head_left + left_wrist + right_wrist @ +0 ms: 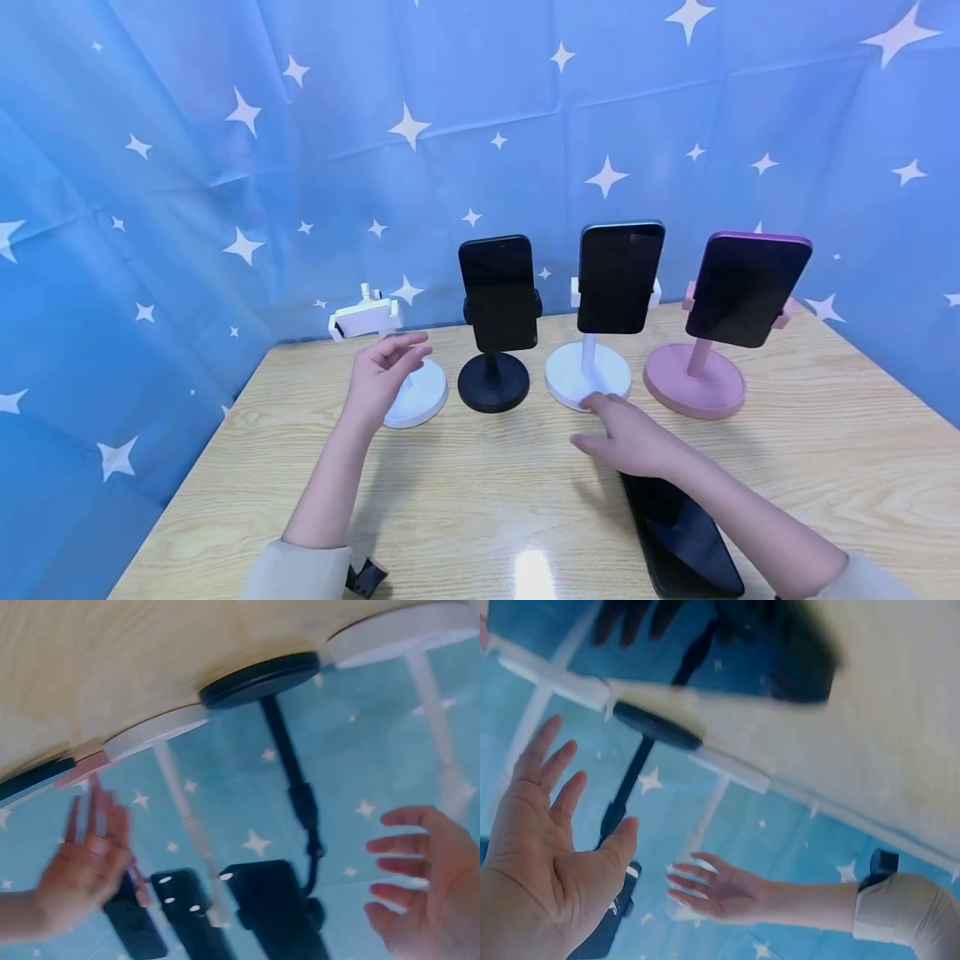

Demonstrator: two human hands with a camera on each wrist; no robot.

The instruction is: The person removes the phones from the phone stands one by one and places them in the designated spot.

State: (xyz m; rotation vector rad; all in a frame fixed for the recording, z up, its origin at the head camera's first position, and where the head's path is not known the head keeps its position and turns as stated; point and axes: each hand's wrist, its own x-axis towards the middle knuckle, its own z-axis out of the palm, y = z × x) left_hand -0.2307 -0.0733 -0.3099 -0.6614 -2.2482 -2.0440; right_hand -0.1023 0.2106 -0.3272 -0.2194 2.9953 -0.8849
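Note:
My left hand [382,371] hovers in front of the leftmost white phone stand [420,400], whose tilted clamp [367,318] has no phone in it. In the left wrist view, that hand's fingers [405,844] are loosely bent and hold nothing. My right hand [633,437] is raised above the far end of a black phone [686,537] lying flat on the table, partly covering it. Its fingers and thumb are spread in the right wrist view, nothing between them, and the phone's glossy screen [577,645] fills the upper left there.
Along the back stand a black stand [491,392] with a phone [497,292], a white stand [562,375] with a phone [621,279], and a pink stand [697,400] with a phone [746,287]. Behind the wooden table [465,508] hangs a blue star-patterned cloth [337,167].

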